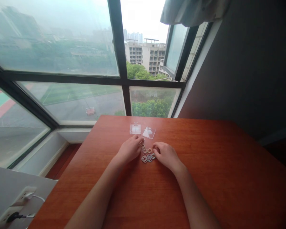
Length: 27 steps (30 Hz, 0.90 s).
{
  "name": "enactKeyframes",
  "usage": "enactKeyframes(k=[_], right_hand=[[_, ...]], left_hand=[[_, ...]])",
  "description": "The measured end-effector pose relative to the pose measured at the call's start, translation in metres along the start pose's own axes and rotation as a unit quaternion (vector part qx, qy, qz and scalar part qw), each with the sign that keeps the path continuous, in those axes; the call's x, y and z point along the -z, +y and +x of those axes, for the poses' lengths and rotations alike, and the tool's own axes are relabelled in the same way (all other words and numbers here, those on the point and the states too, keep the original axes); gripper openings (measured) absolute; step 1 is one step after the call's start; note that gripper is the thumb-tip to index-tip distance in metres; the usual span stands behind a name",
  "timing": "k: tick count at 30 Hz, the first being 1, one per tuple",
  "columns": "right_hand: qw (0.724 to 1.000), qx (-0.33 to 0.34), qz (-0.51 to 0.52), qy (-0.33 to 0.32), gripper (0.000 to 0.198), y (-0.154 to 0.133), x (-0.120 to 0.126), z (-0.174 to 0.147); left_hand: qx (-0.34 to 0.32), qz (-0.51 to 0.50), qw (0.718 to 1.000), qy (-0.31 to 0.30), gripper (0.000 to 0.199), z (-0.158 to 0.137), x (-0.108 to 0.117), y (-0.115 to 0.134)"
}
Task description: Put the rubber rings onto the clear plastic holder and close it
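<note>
A loose cluster of small silver metal split rings (147, 155) lies flat on the tabletop, several overlapping. At its 12 o'clock rest two clear square acrylic tags: the left tag (135, 128) lies square, the right tag (149, 132) slightly turned, just apart.

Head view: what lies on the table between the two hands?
A small heap of metal rings lies between the left hand and right hand, on the wooden table; both hands' fingertips reach its edges.

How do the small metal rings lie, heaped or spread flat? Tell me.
Spread flat: the rings lie in a loose cluster, side by side on the table, between the left hand and right hand.
</note>
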State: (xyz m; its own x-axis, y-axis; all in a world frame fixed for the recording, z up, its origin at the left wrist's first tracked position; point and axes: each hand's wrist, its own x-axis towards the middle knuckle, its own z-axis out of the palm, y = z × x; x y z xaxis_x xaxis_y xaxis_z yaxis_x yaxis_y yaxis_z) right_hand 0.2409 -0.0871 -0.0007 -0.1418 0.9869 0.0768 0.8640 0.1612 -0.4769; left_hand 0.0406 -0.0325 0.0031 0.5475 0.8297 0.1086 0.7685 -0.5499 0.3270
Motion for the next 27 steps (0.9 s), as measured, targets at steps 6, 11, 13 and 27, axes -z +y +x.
enactKeyframes(k=[6, 11, 13, 27], right_hand=[[0.998, -0.017, -0.024, 0.057, 0.019, 0.004, -0.009, 0.005], [0.99, -0.048, -0.078, 0.105, 0.022, 0.001, -0.018, 0.014], [0.989, -0.054, -0.091, 0.102, 0.034, -0.003, -0.021, 0.018], [0.982, -0.114, -0.077, 0.127, 0.014, 0.01, -0.018, 0.018]], left_hand=[[-0.081, -0.076, 0.99, -0.09, 0.019, -0.002, 0.004, 0.009], [-0.032, -0.117, 0.992, 0.029, 0.036, 0.003, 0.006, -0.005], [0.031, -0.052, 0.991, 0.118, 0.039, 0.004, 0.006, -0.016], [0.007, 0.012, 0.99, 0.142, 0.027, 0.006, -0.012, -0.015]])
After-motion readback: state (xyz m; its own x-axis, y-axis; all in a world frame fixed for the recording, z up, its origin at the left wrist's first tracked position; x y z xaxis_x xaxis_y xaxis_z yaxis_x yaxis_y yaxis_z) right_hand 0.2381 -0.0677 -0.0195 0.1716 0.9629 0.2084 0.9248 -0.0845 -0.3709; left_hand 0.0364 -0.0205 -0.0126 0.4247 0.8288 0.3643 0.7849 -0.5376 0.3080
